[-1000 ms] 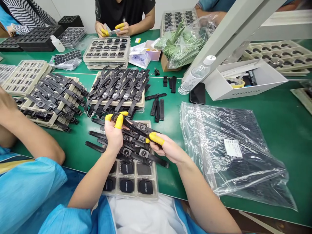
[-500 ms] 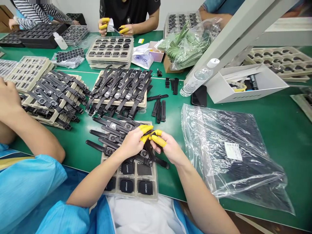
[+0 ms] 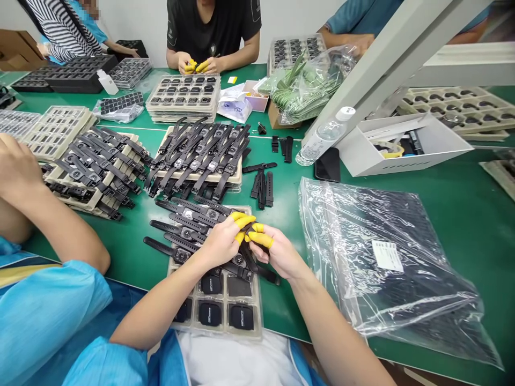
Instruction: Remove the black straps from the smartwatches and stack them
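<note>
My left hand (image 3: 225,238) and my right hand (image 3: 277,249), with yellow finger cots on the fingertips, meet over a plastic tray (image 3: 258,328). Between them they pinch a black smartwatch (image 3: 248,229), mostly hidden by the fingers, so I cannot make out how its strap joins. Under and left of my hands, several smartwatches with black straps (image 3: 183,256) lie fanned across the tray's far part. The near compartments hold dark square watch bodies (image 3: 241,316), with white lettering on some. Loose black watch straps (image 3: 262,188) lie beyond my right hand.
Stacked trays of strapped watches (image 3: 201,155) stand ahead and to the left. On the right are a large clear plastic bag (image 3: 362,289), a phone (image 3: 328,165), a water bottle (image 3: 326,136), a white box (image 3: 410,145) and a slanted grey post (image 3: 386,59). Co-workers sit left and opposite.
My hands stay together on the smartwatch with only slight finger movement. The view has tilted up a little. The co-worker opposite has brought both hands together lower, behind the trays.
</note>
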Available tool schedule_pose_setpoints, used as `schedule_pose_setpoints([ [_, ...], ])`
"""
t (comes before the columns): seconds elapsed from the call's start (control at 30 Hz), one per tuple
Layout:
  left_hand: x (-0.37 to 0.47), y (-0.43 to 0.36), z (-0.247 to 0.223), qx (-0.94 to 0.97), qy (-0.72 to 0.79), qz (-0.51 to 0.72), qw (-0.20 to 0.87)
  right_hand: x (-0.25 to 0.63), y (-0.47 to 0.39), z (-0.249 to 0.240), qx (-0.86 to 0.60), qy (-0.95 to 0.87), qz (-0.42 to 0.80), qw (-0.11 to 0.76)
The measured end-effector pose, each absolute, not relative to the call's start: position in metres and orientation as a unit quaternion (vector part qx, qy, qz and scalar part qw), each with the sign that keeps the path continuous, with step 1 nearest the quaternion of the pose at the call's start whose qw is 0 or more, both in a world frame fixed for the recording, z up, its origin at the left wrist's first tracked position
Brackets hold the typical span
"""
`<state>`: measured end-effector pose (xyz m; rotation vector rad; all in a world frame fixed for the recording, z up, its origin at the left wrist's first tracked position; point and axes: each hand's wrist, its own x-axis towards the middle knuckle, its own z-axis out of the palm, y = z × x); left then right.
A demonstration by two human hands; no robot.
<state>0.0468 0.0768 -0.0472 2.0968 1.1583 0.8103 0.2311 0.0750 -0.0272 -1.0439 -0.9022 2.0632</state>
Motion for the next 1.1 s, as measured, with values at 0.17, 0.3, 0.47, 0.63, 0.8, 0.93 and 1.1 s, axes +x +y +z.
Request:
schedule_pose_setpoints([
  [0.17, 0.046, 0.076, -0.047, 0.789, 0.443, 0.307, 0.295, 0.229, 0.073, -0.028, -0.384, -0.335, 0.792, 0.336],
  [0.3, 0.045, 0.076, -0.046, 0.803, 0.424, 0.304, 0.288, 0.230, 0.074, -0.028, -0.366, -0.316, 0.818, 0.310],
  [0.47, 0.048, 0.075, -0.049, 0.794, 0.440, 0.312, 0.281, 0.229, 0.075, -0.029, -0.360, -0.266, 0.827, 0.340],
  [0.63, 0.050, 0.074, -0.043, 0.789, 0.433, 0.315, 0.301, 0.227, 0.074, -0.030, -0.356, -0.248, 0.827, 0.358],
  [0.8, 0.043, 0.076, -0.030, 0.806, 0.371, 0.299, 0.352, 0.229, 0.074, -0.029, -0.362, -0.248, 0.817, 0.375],
  [0.93, 0.041, 0.077, -0.031, 0.819, 0.388, 0.288, 0.310, 0.229, 0.073, -0.028, -0.368, -0.264, 0.816, 0.360],
  [1.1, 0.042, 0.076, -0.037, 0.850, 0.408, 0.251, 0.218, 0.226, 0.072, -0.029, -0.383, -0.276, 0.810, 0.347],
])
